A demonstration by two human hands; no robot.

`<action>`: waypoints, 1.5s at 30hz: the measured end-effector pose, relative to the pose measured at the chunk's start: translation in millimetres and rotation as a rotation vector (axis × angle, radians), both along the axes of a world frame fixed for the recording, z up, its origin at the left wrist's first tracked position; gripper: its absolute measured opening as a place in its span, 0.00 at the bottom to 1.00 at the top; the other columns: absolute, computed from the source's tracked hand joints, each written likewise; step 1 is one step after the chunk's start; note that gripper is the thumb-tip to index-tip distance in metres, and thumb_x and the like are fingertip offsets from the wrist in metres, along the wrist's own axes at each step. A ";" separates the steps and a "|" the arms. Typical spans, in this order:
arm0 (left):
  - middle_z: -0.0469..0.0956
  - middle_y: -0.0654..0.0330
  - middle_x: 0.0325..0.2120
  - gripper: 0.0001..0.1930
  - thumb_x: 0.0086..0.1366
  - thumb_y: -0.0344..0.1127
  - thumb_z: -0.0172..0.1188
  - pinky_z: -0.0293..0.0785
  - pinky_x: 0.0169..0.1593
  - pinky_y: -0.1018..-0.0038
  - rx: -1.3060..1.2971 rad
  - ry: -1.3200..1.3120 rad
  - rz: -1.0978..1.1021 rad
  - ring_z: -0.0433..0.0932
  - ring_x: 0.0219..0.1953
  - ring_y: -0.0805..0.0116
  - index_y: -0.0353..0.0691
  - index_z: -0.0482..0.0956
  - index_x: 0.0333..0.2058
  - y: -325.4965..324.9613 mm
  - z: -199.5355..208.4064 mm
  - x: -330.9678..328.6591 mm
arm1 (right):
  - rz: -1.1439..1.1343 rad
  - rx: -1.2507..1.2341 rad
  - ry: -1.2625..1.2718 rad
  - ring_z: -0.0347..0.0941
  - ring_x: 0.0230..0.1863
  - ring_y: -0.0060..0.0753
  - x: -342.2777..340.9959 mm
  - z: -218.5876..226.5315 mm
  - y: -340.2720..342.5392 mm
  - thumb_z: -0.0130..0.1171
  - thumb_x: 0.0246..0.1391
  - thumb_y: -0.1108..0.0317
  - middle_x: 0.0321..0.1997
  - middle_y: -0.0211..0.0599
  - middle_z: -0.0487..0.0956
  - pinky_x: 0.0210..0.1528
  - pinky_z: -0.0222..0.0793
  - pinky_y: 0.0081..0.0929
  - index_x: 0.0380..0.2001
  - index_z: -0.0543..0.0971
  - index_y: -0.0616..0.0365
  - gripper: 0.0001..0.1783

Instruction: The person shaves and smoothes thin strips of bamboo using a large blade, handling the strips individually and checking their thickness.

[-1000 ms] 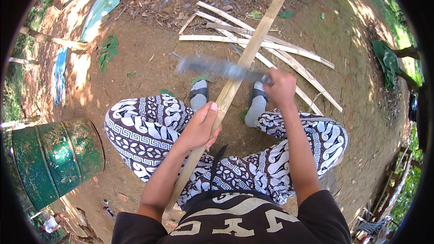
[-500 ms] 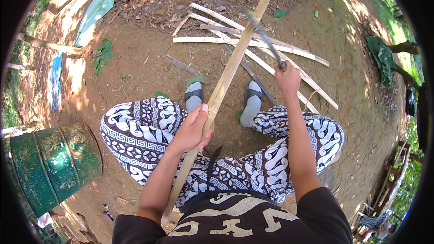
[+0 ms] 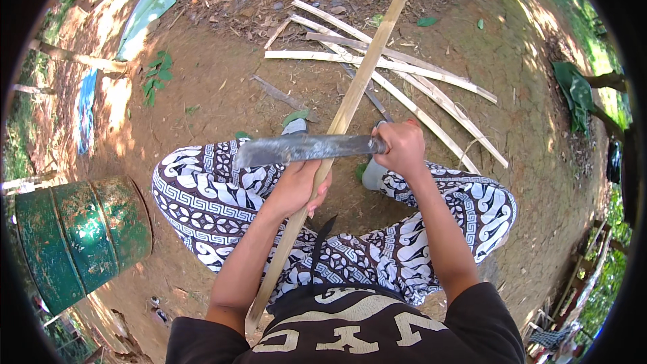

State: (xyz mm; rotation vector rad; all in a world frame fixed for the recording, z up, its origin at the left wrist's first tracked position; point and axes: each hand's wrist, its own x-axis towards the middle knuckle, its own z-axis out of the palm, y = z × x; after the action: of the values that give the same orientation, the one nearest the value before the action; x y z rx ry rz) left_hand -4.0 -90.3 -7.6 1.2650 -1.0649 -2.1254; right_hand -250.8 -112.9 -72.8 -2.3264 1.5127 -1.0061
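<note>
My left hand (image 3: 300, 187) is closed around a long, flat bamboo strip (image 3: 352, 98). The strip slants from beside my left forearm up to the far right of my feet. In my right hand (image 3: 401, 146) is the handle of a machete (image 3: 303, 149), gripped in a closed fist. Its broad dark blade lies crosswise over the strip, just beyond my left thumb, with the tip toward my left knee. The blade hides part of the strip and the top of my left hand. Whether the edge touches the strip I cannot tell.
Several pale split bamboo strips (image 3: 431, 69) lie crossed on the dirt ahead of my feet. A second dark blade-like piece (image 3: 367, 91) lies beneath them. A rusty green drum (image 3: 84, 243) lies at the left. A banana leaf (image 3: 151, 10) rests at the far left.
My right hand has come down and nearer, swinging the machete from pointing away over the far part of the strip to lying across it near my left hand. The left hand keeps its hold.
</note>
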 end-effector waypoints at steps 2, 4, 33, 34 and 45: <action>0.68 0.63 0.16 0.19 0.80 0.51 0.35 0.64 0.11 0.77 -0.027 -0.018 0.017 0.63 0.07 0.75 0.41 0.64 0.39 1.6 -4.9 1.4 | 0.030 0.009 0.002 0.72 0.18 0.44 10.9 0.7 12.1 0.63 0.32 0.72 0.16 0.35 0.73 0.23 0.66 0.37 0.22 0.76 0.53 0.09; 0.69 0.62 0.16 0.19 0.80 0.51 0.36 0.65 0.11 0.77 -0.040 -0.006 0.080 0.65 0.07 0.75 0.40 0.65 0.40 -3.5 -5.7 -0.4 | 0.039 0.058 -0.032 0.73 0.18 0.44 25.7 2.3 22.9 0.63 0.32 0.72 0.16 0.35 0.73 0.24 0.66 0.37 0.22 0.76 0.53 0.09; 0.64 0.75 0.24 0.20 0.79 0.51 0.44 0.59 0.28 0.81 -0.219 -0.005 0.307 0.60 0.25 0.87 0.42 0.72 0.35 -25.8 -18.0 -12.3 | -0.039 -0.127 -0.019 0.74 0.19 0.39 48.1 7.6 18.6 0.70 0.33 0.68 0.16 0.32 0.74 0.25 0.66 0.37 0.19 0.75 0.51 0.11; 0.64 0.75 0.24 0.20 0.79 0.51 0.44 0.59 0.28 0.81 -0.230 -0.025 0.297 0.60 0.25 0.87 0.42 0.72 0.35 -26.5 -14.5 -13.2 | -0.045 -0.134 -0.004 0.74 0.19 0.39 46.1 10.9 17.6 0.70 0.33 0.69 0.17 0.33 0.74 0.25 0.66 0.37 0.19 0.75 0.52 0.11; 0.65 0.75 0.23 0.22 0.79 0.52 0.41 0.60 0.29 0.80 -0.346 -0.109 0.256 0.61 0.27 0.86 0.40 0.72 0.34 -28.5 -32.1 -13.3 | -0.162 -0.093 0.072 0.76 0.22 0.43 30.8 -3.0 8.0 0.70 0.34 0.70 0.19 0.37 0.77 0.28 0.71 0.38 0.21 0.76 0.53 0.11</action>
State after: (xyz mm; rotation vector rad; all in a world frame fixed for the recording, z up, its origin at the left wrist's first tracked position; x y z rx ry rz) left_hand -17.3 -118.8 -39.7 1.2790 -1.1841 -1.6178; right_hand -220.0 -104.9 -75.8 -2.3561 1.7424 -1.0626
